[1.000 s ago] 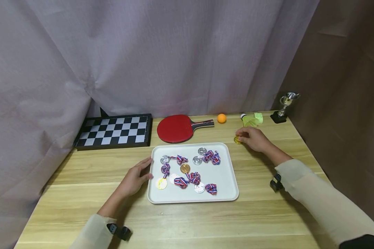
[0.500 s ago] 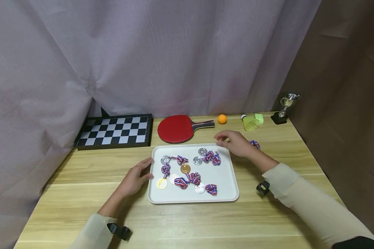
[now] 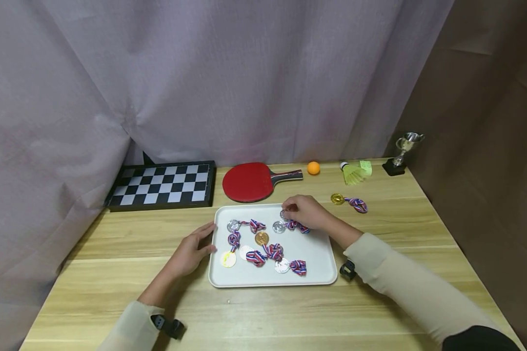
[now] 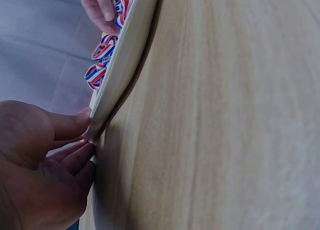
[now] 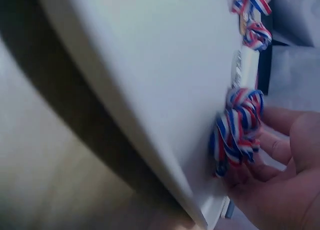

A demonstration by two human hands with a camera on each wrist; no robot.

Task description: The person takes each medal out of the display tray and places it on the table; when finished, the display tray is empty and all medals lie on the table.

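Note:
My left hand point(image 3: 192, 248) rests at the left edge of the white tray point(image 3: 316, 273), its thumb and fingertips touching the rim. Over the tray's back right part is my right hand point(image 3: 309, 212), its fingertips at a silver medal point(image 3: 283, 214). That medal is partly covered, and whether the fingers pinch it is hidden. A second silver medal point(image 3: 278, 227) lies just in front. Bundled striped ribbons point(image 5: 237, 125) lie by the right fingers in the right wrist view. Also on the tray are several more silver and gold medals, including a gold medal point(image 3: 261, 238) near the middle.
Another gold medal point(image 3: 337, 199) with its ribbon lies on the table point(image 3: 254, 321), right of the tray. Along the back are a chessboard point(image 3: 162, 185), a red table tennis bat point(image 3: 248, 183), an orange ball point(image 3: 314, 168), a yellow-green shuttlecock point(image 3: 353, 173) and a small trophy cup point(image 3: 404, 151).
My right hand has let go of the gold medal on the table at the right and moved left over the tray to the silver medal. The left hand has stayed put.

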